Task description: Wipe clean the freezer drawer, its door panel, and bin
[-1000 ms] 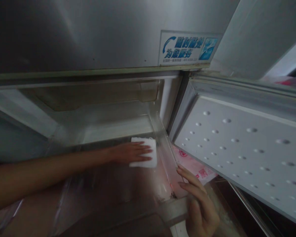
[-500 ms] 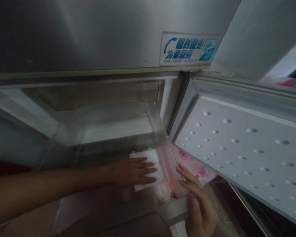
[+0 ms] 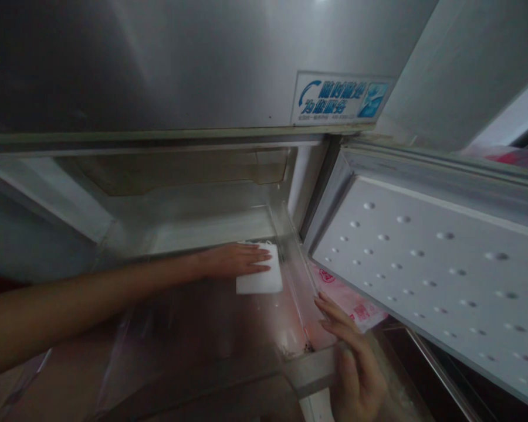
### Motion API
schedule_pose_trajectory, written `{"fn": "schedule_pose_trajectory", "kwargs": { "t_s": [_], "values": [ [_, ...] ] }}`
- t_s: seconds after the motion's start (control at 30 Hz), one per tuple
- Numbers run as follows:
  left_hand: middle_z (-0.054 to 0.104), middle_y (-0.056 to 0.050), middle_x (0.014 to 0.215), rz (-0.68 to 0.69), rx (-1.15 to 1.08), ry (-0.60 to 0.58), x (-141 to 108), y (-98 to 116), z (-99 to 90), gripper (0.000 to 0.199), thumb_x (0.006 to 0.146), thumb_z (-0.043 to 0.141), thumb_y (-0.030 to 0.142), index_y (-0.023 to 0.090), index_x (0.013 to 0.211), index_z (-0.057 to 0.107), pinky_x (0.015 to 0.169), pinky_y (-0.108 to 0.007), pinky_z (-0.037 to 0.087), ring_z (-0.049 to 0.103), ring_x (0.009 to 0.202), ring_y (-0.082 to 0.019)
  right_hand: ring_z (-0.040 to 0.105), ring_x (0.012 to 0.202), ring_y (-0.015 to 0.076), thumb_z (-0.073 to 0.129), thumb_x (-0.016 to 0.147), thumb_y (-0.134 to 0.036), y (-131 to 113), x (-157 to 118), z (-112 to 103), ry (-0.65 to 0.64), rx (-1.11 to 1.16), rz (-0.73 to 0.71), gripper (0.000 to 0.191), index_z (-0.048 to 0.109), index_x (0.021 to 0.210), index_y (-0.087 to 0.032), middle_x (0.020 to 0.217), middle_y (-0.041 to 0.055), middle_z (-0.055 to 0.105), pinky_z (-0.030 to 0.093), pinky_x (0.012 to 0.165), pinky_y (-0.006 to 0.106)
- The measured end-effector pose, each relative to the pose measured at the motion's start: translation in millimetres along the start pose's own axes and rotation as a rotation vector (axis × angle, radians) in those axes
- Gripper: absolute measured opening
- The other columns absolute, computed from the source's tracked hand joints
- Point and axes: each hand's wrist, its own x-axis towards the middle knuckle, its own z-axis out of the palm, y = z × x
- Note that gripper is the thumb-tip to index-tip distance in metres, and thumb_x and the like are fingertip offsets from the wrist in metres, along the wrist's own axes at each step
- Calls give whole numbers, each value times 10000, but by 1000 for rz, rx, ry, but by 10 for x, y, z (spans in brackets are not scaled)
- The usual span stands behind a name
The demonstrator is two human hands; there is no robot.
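My left hand (image 3: 242,261) lies flat on a folded white cloth (image 3: 259,282), fingers stretched out over its upper part. The cloth rests on the floor of a clear plastic drawer (image 3: 297,275), near the drawer's right wall and toward the back. At the drawer's front right corner, my right hand (image 3: 356,363) is wrapped around the edge, with the thumb on the near side and the fingers along the outside of the wall. Small dark specks of dirt (image 3: 308,347) show in that front corner.
The drawer is pulled out of a refrigerator compartment (image 3: 211,228) under a grey upper door (image 3: 158,64) with a sticker (image 3: 341,99). To the right, the lower door (image 3: 422,264) stands open. A pink and white plastic bag (image 3: 352,299) lies between door and drawer.
My left hand and the white cloth have slid away from me, toward the back of the drawer. My right hand stays at the front corner. The view has shifted slightly.
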Motion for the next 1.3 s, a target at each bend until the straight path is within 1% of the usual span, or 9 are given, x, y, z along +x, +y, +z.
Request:
{"fn": "schedule_pose_trajectory", "kwargs": {
  "t_s": [0.13,0.27,0.4,0.6,0.7,0.93,1.13,1.23,1.3],
  "values": [
    [536,-102,1437,-201,14,-2,-122,-414,-53,406,1015,341,112,209,1358,536,1075,-363,436,502,1319,-209,638,1152,272,427,973,-241,5,4,4,11,6,-9,249,655,1053,-184,1172,109,703,560,885,466],
    [569,-104,1404,-288,32,11,-164,-456,-31,441,1005,273,74,163,1341,545,1063,-360,434,511,1309,-212,629,1167,274,424,971,-228,18,-7,8,7,27,-12,248,650,1061,-180,1182,109,698,549,909,480],
    [542,-102,1433,-264,0,-48,-178,-83,25,468,963,388,37,198,1388,497,1052,-304,452,528,1298,-198,615,1184,268,423,977,-241,33,-18,15,3,42,-16,250,646,1068,-177,1182,103,695,536,926,470],
    [577,-98,1396,27,-91,19,-266,758,-64,393,997,406,143,221,1359,536,1076,-317,454,548,1285,-197,624,1166,269,439,965,-219,45,-15,32,31,63,-13,239,654,1063,-181,1189,97,692,526,926,459],
    [595,-80,1381,113,-70,27,-291,911,-96,386,1002,376,136,195,1340,551,1092,-313,443,555,1276,-196,624,1169,278,435,964,-216,47,-15,31,25,62,-17,243,655,1061,-178,1178,104,698,535,912,470],
    [536,-122,1433,62,52,3,-147,364,33,403,1003,362,124,175,1369,524,1136,-345,389,522,1309,-204,616,1178,247,423,977,-232,53,-36,15,10,30,-16,244,643,1072,-186,1178,86,695,531,938,439],
    [530,-104,1443,-378,-62,-6,-58,-337,-11,476,939,444,10,175,1380,510,1103,-343,403,484,1336,-210,605,1193,218,413,989,-243,69,-32,30,16,62,-25,255,639,1093,-188,1204,67,683,514,967,390],
    [535,-107,1437,-482,-76,16,-105,-398,-67,507,914,419,-48,150,1373,509,1077,-343,422,505,1313,-214,606,1192,222,414,991,-255,70,-28,31,18,74,-28,257,641,1089,-183,1201,74,686,510,974,394],
    [538,-97,1437,-424,-100,-7,-161,-262,-85,532,903,416,-65,163,1373,514,1083,-321,416,507,1313,-202,605,1195,228,415,994,-274,72,-29,27,7,85,-31,262,638,1095,-184,1204,78,685,510,973,403]
  ]
}}
